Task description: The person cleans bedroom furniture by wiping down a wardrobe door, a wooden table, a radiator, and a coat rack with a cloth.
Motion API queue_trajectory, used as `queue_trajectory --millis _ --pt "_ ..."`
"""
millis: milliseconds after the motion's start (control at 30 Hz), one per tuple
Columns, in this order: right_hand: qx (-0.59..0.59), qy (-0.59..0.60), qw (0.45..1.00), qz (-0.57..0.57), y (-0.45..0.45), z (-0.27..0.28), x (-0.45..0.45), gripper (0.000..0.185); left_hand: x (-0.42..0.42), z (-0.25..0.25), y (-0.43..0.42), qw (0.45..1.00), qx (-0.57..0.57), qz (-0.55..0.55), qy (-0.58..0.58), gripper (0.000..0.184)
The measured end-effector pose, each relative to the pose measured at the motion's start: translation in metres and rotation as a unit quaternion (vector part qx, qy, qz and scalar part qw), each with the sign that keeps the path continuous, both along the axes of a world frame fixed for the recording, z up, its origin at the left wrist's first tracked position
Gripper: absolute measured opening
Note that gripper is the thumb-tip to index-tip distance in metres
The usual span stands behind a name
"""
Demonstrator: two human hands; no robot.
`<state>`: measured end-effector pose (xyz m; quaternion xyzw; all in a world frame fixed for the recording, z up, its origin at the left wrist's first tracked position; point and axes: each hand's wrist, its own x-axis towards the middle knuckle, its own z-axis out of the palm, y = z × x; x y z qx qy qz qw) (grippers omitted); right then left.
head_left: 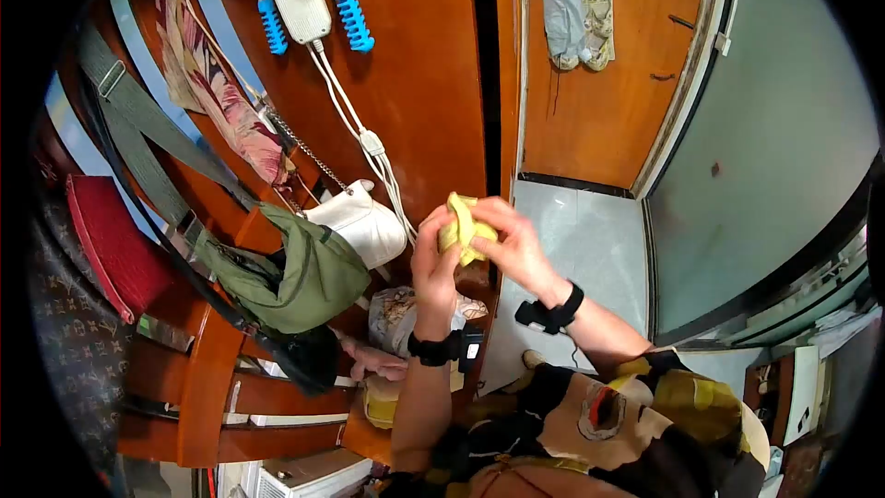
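A small bundle of yellow cloth [464, 227] is held up in front of my body, folded or rolled on itself. My left hand [434, 263] grips it from the left, with the thumb at its lower edge. From the other side my right hand [518, 247] pinches it, fingers curled over the top and thumb pressed on the front. Both hands are closed on the same cloth, and parts of it are hidden behind the fingers. Its exact kind cannot be made out. A black band circles each wrist.
To the left, a white bag [358, 226], a green bag [309, 277] and a red bag [115, 244] are by a wooden rack. White cords with blue holders [352, 17] hang above. A frosted glass door [765, 129] stands right; grey floor [590, 258] lies below.
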<state>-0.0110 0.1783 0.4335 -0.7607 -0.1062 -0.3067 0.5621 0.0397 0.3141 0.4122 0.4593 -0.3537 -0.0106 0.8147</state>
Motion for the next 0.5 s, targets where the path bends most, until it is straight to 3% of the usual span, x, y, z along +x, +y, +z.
queue_trajectory --millis 100,200,233,267,300,367,500 --pt "-0.059 -0.097 0.979 -0.167 -0.036 0.037 0.015 0.030 -0.016 0.029 -0.003 0.998 0.018 0.040 0.045 0.038" --pt "-0.052 -0.241 0.941 -0.232 -0.061 0.100 0.032 0.025 -0.004 0.022 0.001 0.995 0.073 0.031 0.056 0.035" --pt "-0.067 -0.241 0.932 -0.264 -0.062 0.120 0.033 0.025 0.005 0.011 -0.001 0.992 0.098 0.073 -0.006 0.032" --pt "-0.079 -0.277 0.925 -0.248 -0.065 0.132 0.041 0.026 -0.003 0.021 -0.003 0.996 0.060 0.053 0.045 0.028" --pt "-0.153 -0.286 0.895 -0.305 -0.070 0.134 0.053 0.026 -0.003 0.021 -0.004 0.997 0.046 0.046 0.043 0.024" --pt "-0.178 -0.277 0.904 -0.272 -0.070 0.125 0.063 0.025 0.003 0.020 -0.012 0.994 0.060 0.048 0.076 0.025" --pt "-0.250 -0.221 0.904 -0.269 -0.056 0.065 0.049 0.026 0.003 0.017 -0.003 0.992 0.092 0.085 0.022 0.024"
